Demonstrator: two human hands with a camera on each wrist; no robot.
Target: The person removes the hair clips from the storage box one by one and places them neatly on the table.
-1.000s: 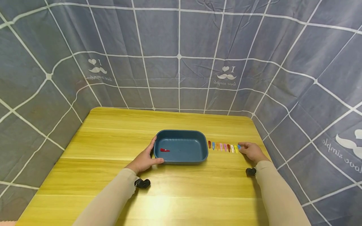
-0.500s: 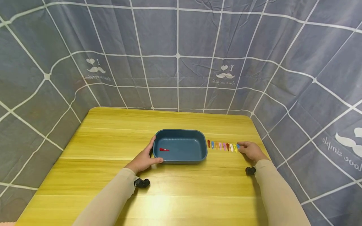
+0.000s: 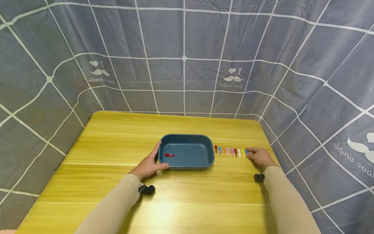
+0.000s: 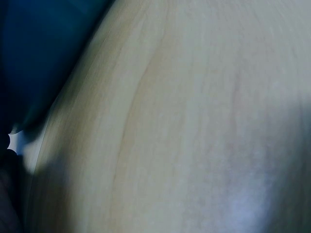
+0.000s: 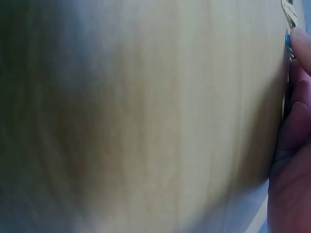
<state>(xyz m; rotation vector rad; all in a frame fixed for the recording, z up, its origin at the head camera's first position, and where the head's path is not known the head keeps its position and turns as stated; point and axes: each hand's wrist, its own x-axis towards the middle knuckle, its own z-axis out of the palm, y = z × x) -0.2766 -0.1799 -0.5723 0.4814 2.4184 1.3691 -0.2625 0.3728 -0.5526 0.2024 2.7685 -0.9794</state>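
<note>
A dark blue plastic basin [image 3: 187, 139] sits on the table, with one red hair clip [image 3: 169, 155] lying inside at its left. My left hand [image 3: 147, 167] grips the basin's left end, thumb at the front rim and fingers along the side wall. To the right of the basin runs a row of hair clips, from a dark red clip [image 3: 216, 149] to a yellow clip [image 3: 243, 153]. At the row's right end my right hand [image 3: 261, 157] pinches a blue hair clip [image 3: 246, 151]. In the right wrist view the thumb lies against that blue clip [image 5: 287, 40].
The wooden table [image 3: 187, 201] has a grey checked curtain [image 3: 163, 74] around its back and sides. Black wrist cameras hang by both cuffs, the left camera [image 3: 147, 189] and the right camera [image 3: 258, 177]. The basin's wall [image 4: 43, 53] fills the left wrist view's upper left.
Both hands keep nearly the same places. The view shifts very slightly; the basin and the row of clips stay as they were.
</note>
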